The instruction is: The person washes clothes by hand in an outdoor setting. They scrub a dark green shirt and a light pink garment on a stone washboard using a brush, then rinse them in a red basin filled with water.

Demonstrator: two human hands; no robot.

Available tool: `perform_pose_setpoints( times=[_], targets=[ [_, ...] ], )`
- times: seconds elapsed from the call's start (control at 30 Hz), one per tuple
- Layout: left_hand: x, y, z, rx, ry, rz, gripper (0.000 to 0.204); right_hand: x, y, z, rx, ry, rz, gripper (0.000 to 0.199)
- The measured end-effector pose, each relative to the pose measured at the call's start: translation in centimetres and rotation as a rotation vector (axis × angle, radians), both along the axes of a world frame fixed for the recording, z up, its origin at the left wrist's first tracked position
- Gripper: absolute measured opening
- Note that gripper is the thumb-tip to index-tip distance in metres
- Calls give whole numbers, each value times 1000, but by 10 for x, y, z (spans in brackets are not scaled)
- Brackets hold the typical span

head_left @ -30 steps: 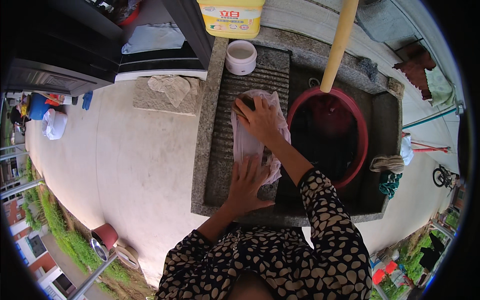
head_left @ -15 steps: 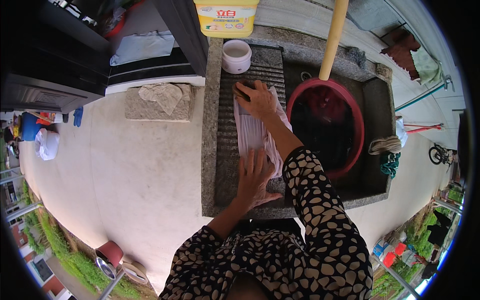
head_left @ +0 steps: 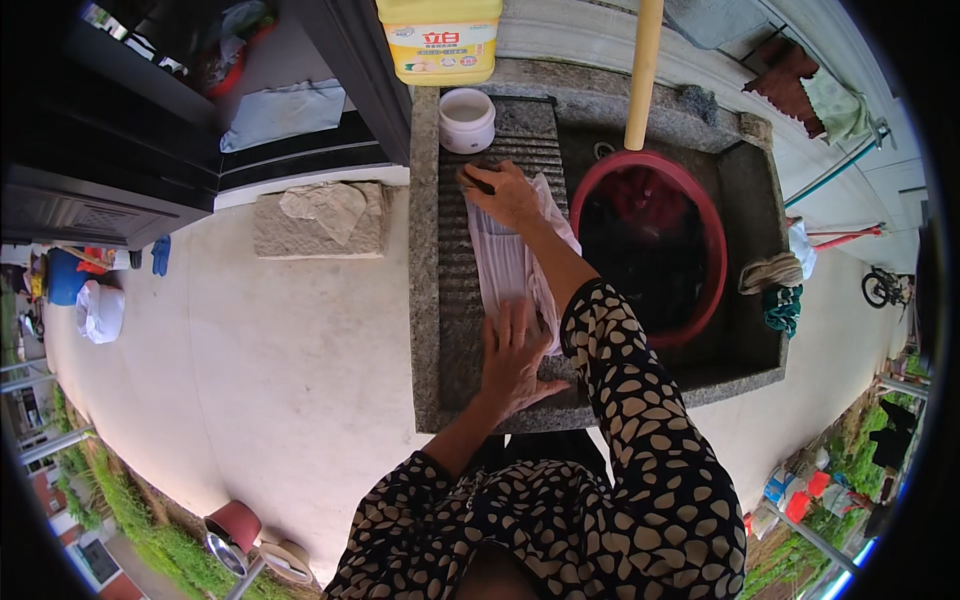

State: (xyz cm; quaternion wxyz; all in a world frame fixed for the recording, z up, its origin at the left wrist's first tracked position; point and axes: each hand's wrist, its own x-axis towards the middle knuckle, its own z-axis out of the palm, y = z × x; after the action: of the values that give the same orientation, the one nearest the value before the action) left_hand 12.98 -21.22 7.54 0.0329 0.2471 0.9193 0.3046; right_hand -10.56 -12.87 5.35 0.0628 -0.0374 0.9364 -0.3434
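A light pink garment (head_left: 495,262) is spread along the ridged stone washboard (head_left: 455,265) on the left side of the sink. My right hand (head_left: 512,195) is closed round a brown scrubbing brush (head_left: 474,180) at the garment's far end; fingers hide most of it. Nearer to me, my left hand (head_left: 513,362) lies flat with fingers spread, pressing the near part of the cloth. In the basin to the right sits a red plastic tub (head_left: 718,245) with dark water and dark and red cloth in it.
A white jar (head_left: 467,135) stands at the washboard's far end, behind it a yellow jug (head_left: 440,50). A bamboo pole (head_left: 644,80) reaches over the tub. Cloths (head_left: 770,272) hang on the sink's right rim. A stone block (head_left: 270,228) with a rag lies left.
My right hand with the brush has shifted slightly left on the garment. My left hand stays pressed on the cloth. The whole view has tilted a little.
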Motion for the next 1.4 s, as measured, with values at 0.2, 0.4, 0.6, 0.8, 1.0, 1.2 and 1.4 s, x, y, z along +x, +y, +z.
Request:
perform_pose_setpoints(
  times=[0.2,0.4,0.6,0.8,1.0,1.2,1.4],
  targets=[
    [21,-8,14,-109,-123,-38,99,141,14,22,237,353,382,52],
    [15,-2,19,-31,-81,-22,97,8,14,-10,97,311,79,44],
    [16,-10,9,-35,-51,9,89,112,25,18,125,191,438,41],
    [11,-3,18,-2,-98,-19,86,63,30,-1,208,475,356,56],
    [15,-5,10,13,-32,2,94,19,22,-11,-31,187,129,47],
    [13,-8,15,-39,-163,24,94,113,28,12,128,418,520,56],
    [13,0,19,-54,-132,9,88,-14,11,-20,139,324,94,47]
  ],
)
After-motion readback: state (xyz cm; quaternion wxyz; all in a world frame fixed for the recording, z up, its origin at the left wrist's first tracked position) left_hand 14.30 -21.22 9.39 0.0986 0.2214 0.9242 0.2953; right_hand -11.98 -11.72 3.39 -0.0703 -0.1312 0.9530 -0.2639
